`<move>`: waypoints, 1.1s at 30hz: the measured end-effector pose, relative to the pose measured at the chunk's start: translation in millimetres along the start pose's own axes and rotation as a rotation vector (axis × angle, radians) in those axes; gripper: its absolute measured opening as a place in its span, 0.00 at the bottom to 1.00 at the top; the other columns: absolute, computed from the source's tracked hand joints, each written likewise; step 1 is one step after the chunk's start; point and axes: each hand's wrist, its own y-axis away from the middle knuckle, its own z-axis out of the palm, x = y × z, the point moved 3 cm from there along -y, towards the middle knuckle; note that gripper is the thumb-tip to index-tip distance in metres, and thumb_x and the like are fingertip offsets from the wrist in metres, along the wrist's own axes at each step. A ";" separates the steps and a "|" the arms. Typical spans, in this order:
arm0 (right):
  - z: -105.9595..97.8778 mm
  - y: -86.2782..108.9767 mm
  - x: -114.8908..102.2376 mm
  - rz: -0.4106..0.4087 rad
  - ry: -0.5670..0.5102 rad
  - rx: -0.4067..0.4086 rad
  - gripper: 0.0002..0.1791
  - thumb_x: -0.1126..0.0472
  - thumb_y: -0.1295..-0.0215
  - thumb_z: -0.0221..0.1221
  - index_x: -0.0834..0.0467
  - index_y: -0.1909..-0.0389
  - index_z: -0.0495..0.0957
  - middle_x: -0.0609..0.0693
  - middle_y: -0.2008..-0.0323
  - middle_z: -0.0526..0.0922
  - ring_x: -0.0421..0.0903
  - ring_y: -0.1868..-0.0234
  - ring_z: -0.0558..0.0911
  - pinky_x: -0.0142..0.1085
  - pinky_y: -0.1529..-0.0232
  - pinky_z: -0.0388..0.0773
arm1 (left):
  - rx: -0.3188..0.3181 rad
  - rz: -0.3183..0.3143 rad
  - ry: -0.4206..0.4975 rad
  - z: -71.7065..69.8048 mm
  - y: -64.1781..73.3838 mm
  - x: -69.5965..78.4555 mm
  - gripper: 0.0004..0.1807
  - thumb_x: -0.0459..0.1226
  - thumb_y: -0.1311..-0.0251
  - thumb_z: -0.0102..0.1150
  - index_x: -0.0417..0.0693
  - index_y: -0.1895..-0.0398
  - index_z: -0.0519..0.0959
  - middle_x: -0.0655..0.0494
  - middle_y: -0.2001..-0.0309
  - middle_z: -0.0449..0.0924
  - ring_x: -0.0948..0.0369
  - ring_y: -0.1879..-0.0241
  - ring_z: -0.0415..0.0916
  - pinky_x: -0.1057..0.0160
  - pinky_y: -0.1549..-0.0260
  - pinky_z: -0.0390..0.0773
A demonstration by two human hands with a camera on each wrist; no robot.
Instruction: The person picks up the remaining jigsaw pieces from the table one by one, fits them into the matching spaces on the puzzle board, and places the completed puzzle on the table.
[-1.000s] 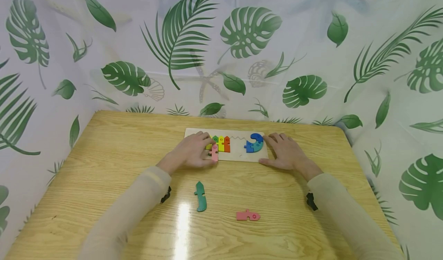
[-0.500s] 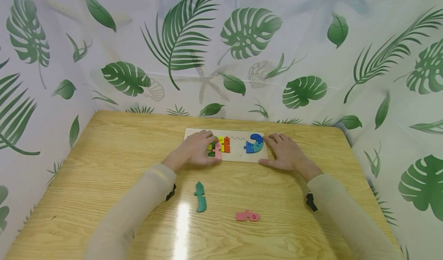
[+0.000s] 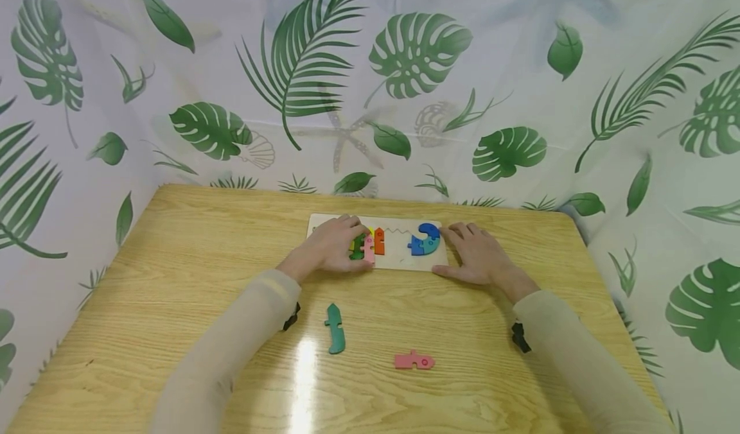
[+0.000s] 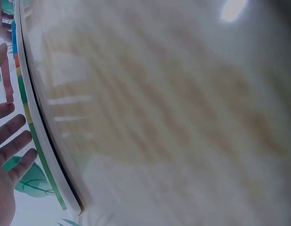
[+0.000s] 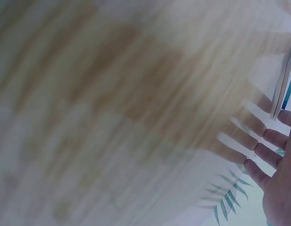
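Observation:
My left hand [image 3: 332, 244] pinches an upright-turned pink puzzle piece [image 3: 369, 248] between thumb and forefinger. In the left wrist view that pink piece [image 4: 7, 80] is held off the board, the other fingers spread. Below it lies a pale wooden puzzle board [image 3: 399, 262] with a wavy outline. An orange-red piece [image 3: 379, 241] sits just right of the held one; green and yellow pieces are partly covered by my left hand. Blue pieces [image 3: 428, 244] form a curve at the board's right end. My right hand [image 3: 476, 254] touches that end with thumb and fingertips, its fingers fairly straight.
Nearer on the wooden table [image 3: 231, 228] lie a teal puzzle piece [image 3: 334, 329] and another pink piece [image 3: 414, 360]. A leaf-patterned white cloth [image 3: 347, 132] rises behind the table and at both sides.
My left hand has slid a little to the right with the pink piece, past the green piece and over the yellow one. My right hand and the board stay put.

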 end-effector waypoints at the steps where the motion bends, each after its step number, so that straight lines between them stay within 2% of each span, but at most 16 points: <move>1: -0.2 0.0 -0.5 -0.001 -0.001 0.002 0.59 0.18 0.38 0.54 0.54 0.17 0.59 0.61 0.25 0.69 0.64 0.25 0.68 0.67 0.26 0.66 | 0.000 0.002 -0.001 -0.2 -0.5 0.2 0.43 0.68 0.39 0.61 0.50 0.29 0.77 0.48 0.35 0.78 0.50 0.39 0.76 0.48 0.40 0.80; 10: 1.6 -1.2 -0.1 0.002 0.002 0.002 0.59 0.17 0.38 0.53 0.54 0.17 0.59 0.60 0.26 0.69 0.64 0.25 0.68 0.66 0.26 0.66 | -0.011 -0.003 -0.010 -0.3 -8.2 1.4 0.43 0.70 0.38 0.57 0.51 0.29 0.76 0.49 0.33 0.76 0.50 0.35 0.75 0.49 0.35 0.78; 20: 1.7 -0.9 0.3 -0.013 0.002 0.015 0.59 0.17 0.38 0.52 0.54 0.18 0.60 0.60 0.26 0.70 0.64 0.26 0.69 0.66 0.26 0.66 | -0.019 0.008 0.000 -0.9 -15.6 5.3 0.44 0.68 0.38 0.59 0.51 0.27 0.75 0.48 0.32 0.74 0.50 0.33 0.73 0.48 0.33 0.77; 33: 1.8 -1.9 2.2 -0.018 0.019 0.009 0.60 0.17 0.38 0.52 0.54 0.17 0.58 0.61 0.26 0.69 0.64 0.26 0.69 0.66 0.26 0.67 | -0.007 -0.007 -0.007 2.8 -27.1 7.0 0.42 0.68 0.38 0.58 0.52 0.29 0.76 0.52 0.36 0.76 0.54 0.39 0.73 0.52 0.36 0.78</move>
